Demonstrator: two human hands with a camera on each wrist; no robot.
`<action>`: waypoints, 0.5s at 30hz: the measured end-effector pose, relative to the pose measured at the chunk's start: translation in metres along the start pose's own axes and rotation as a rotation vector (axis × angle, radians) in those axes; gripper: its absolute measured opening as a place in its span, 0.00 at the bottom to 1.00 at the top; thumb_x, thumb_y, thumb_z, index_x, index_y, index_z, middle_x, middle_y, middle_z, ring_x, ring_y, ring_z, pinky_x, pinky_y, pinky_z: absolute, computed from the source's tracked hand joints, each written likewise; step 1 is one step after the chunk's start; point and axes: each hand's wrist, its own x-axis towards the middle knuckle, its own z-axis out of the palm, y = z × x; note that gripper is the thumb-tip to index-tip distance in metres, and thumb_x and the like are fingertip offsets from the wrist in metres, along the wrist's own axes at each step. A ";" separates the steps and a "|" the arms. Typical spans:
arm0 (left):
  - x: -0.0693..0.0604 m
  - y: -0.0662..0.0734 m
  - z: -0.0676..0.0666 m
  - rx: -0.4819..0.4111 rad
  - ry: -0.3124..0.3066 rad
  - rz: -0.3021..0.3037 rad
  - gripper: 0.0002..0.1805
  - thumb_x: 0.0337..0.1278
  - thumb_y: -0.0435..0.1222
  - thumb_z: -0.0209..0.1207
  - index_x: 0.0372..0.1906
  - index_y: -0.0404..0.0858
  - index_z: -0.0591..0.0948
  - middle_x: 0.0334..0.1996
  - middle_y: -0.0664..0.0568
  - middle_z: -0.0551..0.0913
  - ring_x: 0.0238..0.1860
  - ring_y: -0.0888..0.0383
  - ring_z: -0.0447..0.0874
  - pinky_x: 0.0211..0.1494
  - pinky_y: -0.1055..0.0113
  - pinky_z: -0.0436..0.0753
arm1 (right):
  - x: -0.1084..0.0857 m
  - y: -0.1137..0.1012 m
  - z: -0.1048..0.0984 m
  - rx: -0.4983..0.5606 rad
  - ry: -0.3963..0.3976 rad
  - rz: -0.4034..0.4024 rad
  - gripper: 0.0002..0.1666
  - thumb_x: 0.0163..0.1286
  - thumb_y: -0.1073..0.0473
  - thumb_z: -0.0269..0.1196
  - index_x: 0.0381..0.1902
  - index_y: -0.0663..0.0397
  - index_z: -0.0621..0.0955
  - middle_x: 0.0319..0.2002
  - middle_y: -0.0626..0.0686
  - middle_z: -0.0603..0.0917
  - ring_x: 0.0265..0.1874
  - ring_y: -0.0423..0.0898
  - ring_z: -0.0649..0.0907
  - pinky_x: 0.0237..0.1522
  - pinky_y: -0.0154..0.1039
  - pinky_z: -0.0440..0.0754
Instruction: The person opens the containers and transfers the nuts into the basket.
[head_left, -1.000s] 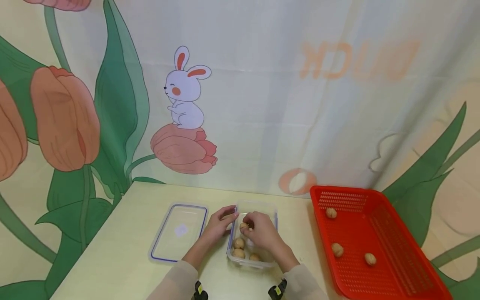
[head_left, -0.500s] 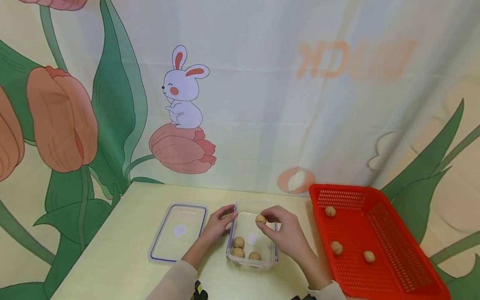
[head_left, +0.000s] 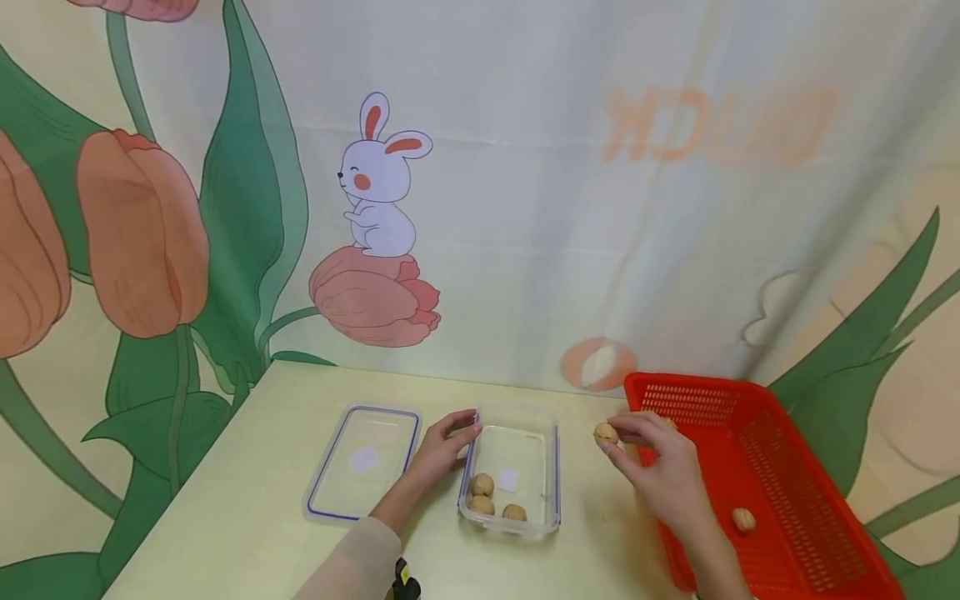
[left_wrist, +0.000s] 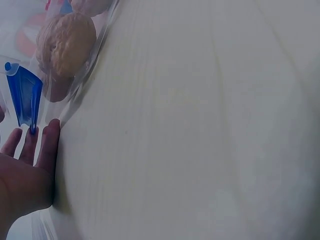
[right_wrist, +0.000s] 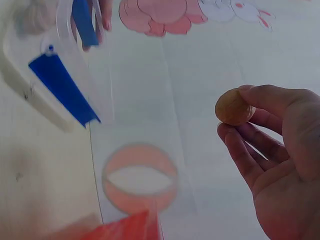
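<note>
In the head view a clear box (head_left: pixel 557 475) with blue clips holds several walnuts (head_left: pixel 482 485) at its near left end. The left hand (head_left: pixel 441 446) rests against the box's left side; in the left wrist view its fingers (left_wrist: pixel 48 145) touch the box by a blue clip, fairly straight. Between thumb and fingers, the right hand (head_left: pixel 663 467) pinches a walnut (head_left: pixel 606 433) above the table, between the box and the red basket (head_left: pixel 795 467). The right wrist view shows this walnut (right_wrist: pixel 234 107) at the fingertips of the right hand (right_wrist: pixel 285 150).
A clear lid (head_left: pixel 362 460) with a blue seal lies left of the box. Inside the red basket one walnut (head_left: pixel 743 520) shows plainly, and another is partly behind the right hand. A printed curtain (head_left: pixel 510 208) hangs behind the table (head_left: pixel 247 500).
The right hand has lifted a walnut out of the box and carried it right, to the basket's left edge. The left hand has stayed at the box's side.
</note>
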 end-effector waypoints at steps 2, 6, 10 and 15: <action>0.001 0.000 0.002 -0.001 0.000 -0.003 0.30 0.78 0.46 0.62 0.75 0.37 0.74 0.72 0.36 0.74 0.71 0.36 0.73 0.62 0.43 0.85 | -0.002 0.005 -0.010 -0.019 0.021 0.025 0.18 0.62 0.66 0.79 0.50 0.54 0.89 0.45 0.45 0.88 0.42 0.46 0.89 0.50 0.21 0.81; 0.003 -0.003 0.003 -0.003 0.013 -0.023 0.30 0.77 0.46 0.62 0.75 0.38 0.74 0.73 0.37 0.74 0.71 0.37 0.73 0.62 0.44 0.85 | -0.007 0.017 -0.023 -0.084 0.059 0.069 0.19 0.62 0.66 0.79 0.51 0.55 0.88 0.45 0.47 0.88 0.43 0.49 0.89 0.50 0.18 0.79; 0.004 -0.003 0.002 -0.003 0.008 -0.026 0.30 0.77 0.47 0.62 0.75 0.38 0.74 0.73 0.36 0.73 0.72 0.36 0.73 0.62 0.43 0.85 | -0.012 0.031 -0.032 -0.150 0.079 0.114 0.19 0.63 0.63 0.79 0.52 0.55 0.88 0.45 0.47 0.87 0.45 0.49 0.89 0.50 0.16 0.77; 0.005 -0.003 0.003 -0.002 0.010 -0.024 0.30 0.77 0.46 0.62 0.75 0.37 0.74 0.73 0.36 0.73 0.71 0.35 0.73 0.62 0.42 0.85 | -0.015 0.053 -0.038 -0.167 0.085 0.133 0.20 0.64 0.62 0.79 0.54 0.57 0.88 0.46 0.51 0.88 0.45 0.51 0.88 0.48 0.18 0.79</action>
